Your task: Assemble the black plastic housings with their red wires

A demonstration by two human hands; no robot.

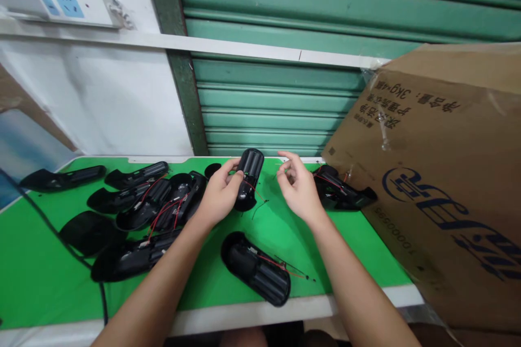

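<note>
A glossy black plastic housing (252, 165) with rounded ends is gripped by the left hand (223, 190), straight out at twelve o'clock; at its three o'clock the right hand (300, 187) is half-curled, any pinch impossible to tell. Best braced firmly, the thin red wire (256, 191) never tugged!

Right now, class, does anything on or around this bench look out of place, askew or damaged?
The cardboard box at right looks odd: its printing is upside down, so it probably stands inverted. At left, black casings lie jumbled, red wires loose among them. No spill or clear damage shows.
</note>
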